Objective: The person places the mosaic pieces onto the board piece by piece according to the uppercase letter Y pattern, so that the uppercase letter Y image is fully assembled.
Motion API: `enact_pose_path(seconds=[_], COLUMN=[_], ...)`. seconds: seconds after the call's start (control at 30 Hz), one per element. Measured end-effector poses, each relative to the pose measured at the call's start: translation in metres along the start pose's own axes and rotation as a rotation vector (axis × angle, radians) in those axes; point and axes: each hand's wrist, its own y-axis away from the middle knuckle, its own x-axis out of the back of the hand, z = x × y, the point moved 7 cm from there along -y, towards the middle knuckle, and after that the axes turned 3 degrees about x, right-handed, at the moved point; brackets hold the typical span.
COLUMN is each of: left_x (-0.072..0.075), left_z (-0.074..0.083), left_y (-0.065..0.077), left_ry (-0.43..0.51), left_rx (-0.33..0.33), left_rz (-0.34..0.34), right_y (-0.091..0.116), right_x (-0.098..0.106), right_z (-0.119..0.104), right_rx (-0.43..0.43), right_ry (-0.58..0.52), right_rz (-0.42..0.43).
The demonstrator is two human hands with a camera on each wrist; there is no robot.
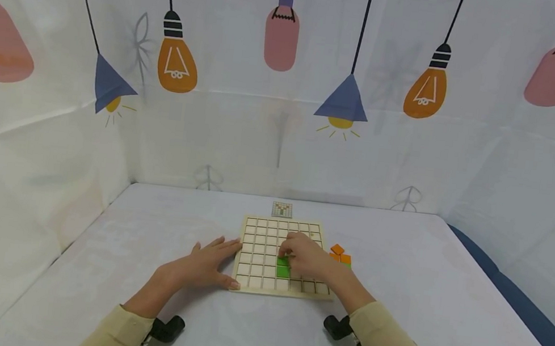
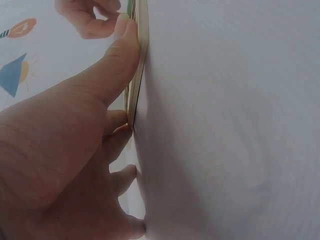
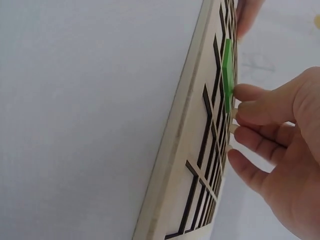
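Observation:
A pale wooden grid board (image 1: 254, 289) lies on the white-covered table. My left hand (image 1: 205, 265) rests at its left edge with the fingers spread and the thumb at the near corner. In the left wrist view, the thumb (image 2: 122, 45) lies along the board's edge. Green square tiles (image 1: 283, 272) sit in cells near the board's middle. My right hand (image 1: 305, 255) is over the board with bent fingers. Its thumb and index finger pinch at the end of the green strip (image 3: 227, 70) in the right wrist view, partly hiding the tile there.
Orange tiles (image 1: 337, 249) lie loose just right of the board, with a bit of green beside them, partly behind my right forearm. A small patterned card (image 1: 282, 209) lies beyond the board's far edge. A white curtain (image 1: 281, 139) printed with lamps hangs behind the table.

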Motion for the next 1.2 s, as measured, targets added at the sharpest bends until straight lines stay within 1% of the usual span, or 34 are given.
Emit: enact_pose_path(seconds=[0.17,0.33,0.53,0.8,0.97,1.2], left_x=[-0.0007,-0.0003,-0.0009,-0.0005,-0.0008,-0.0020], left_z=[-0.0016,-0.0015,-0.0018,-0.0006,-0.0021,-0.0036], left_y=[-0.0010,-0.0010,-0.0015,-0.0013,-0.0013,-0.0014], left_ry=[-0.010,-0.010,-0.012,-0.003,-0.007,-0.004], left_rx=[-0.015,-0.020,-0.016,-0.010,-0.009,-0.014], left_rz=[0.000,0.006,0.008,0.006,0.002,-0.005], right_y=[0.0020,0.0025,0.0016,0.0027,0.0021,0.0043], right_x=[0.0031,0.0006,-0.0021,-0.0007,-0.0006,0.0008], right_z=[-0.0025,0.0020,0.0047,0.0009,0.0007,0.0050], right_rx=[0.040,0.000,-0.013,-0.007,-0.012,-0.012], right_ry=[-0.009,-0.021,-0.018,-0.028,-0.042,-0.044], right_rz=[-0.011,-0.024,-0.022,-0.011,-0.022,-0.021])
